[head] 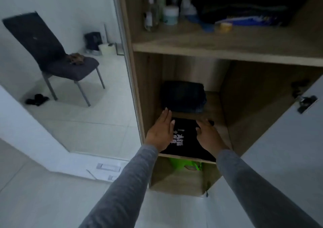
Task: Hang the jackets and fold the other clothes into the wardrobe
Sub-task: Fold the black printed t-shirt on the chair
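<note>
Dim, soft overall blur, wardrobe (174, 49) recesses in deep shadow, wide-angle bowing at edges

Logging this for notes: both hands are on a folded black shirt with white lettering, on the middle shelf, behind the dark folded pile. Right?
Not behind: the head view shows the black shirt in front of the dark folded pile on the middle shelf. Left hand and right hand are on it.

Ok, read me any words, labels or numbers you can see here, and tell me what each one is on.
Nothing can be read for certain.
Folded black T-shirt: white block lettering in two rows, too blurred to read.
Clear bottle: pale label, too blurred to read.
White jar: teal band, no text legible.
Blue packet: print too blurred to read.
</note>
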Available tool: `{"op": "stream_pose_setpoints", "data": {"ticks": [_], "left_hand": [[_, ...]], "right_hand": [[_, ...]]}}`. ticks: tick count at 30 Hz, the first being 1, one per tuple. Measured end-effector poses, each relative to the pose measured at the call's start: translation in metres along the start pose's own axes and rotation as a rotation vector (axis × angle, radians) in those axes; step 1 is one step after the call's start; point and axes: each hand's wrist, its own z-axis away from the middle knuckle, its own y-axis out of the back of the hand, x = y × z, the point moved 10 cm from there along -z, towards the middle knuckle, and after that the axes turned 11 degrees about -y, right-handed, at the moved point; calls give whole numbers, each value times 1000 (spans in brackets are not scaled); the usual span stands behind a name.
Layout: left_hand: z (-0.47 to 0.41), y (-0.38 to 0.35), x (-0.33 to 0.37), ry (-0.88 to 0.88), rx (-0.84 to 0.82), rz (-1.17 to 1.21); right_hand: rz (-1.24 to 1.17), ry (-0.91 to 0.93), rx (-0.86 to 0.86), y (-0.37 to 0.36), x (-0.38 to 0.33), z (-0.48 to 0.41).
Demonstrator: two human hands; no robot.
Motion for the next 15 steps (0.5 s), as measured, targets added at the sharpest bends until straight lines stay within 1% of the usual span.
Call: {"op": "stream_pose_setpoints", "data": {"ticks": [4,7,8,10,15], "left_hand": [[27,82,31,4,98,42],[70,130,55,-52,71,6],[81,136,59,-67,44,-17],[124,165,60,-62,50,-60],[234,250,56,49,180,-106]], "right_hand": [[-74,53,20,67,-54,46],[-95,88,88,105,-94,98],[-97,92,85,108,-102,111],[-96,140,83,111,-130,157],[-177,277,94,116,-204,266]]}}
